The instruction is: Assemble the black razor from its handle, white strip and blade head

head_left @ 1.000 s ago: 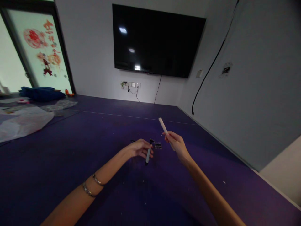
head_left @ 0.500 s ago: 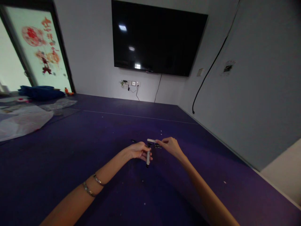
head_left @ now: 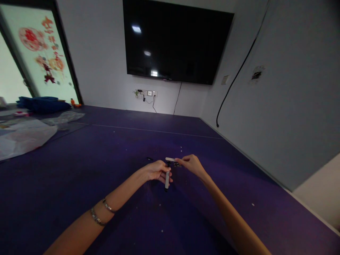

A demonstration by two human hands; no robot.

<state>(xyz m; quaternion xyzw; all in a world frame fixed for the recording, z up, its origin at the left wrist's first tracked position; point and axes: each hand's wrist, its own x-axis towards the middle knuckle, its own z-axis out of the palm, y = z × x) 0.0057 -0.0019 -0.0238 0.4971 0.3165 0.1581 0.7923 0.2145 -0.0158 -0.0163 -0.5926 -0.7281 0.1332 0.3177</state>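
Between the fingers of my left hand (head_left: 156, 170) is a pen-like tool (head_left: 167, 180) with a white barrel and black ends, its lower end pointing toward me. My right hand (head_left: 193, 165) pinches one end of a short, flat white strip (head_left: 169, 159). The strip lies roughly level, just above the tool's upper end; whether they touch I cannot tell. Below my right fingertips is a small dark piece with light marks (head_left: 177, 164), too small to name. A small black piece (head_left: 149, 158) lies on the purple surface (head_left: 106, 184), beyond my left hand.
Tiny white bits (head_left: 181, 147) are scattered over the surface. At the far left lie white sheets (head_left: 32, 136), clear plastic (head_left: 65, 117), a dark blue cloth bundle (head_left: 44, 105) and a small orange object (head_left: 75, 103). A black cable (head_left: 236, 78) hangs along the right wall.
The view has shifted slightly. Both hands keep nearly the same pose and hold the same things; the pen-like tool's lower end sits slightly lower.
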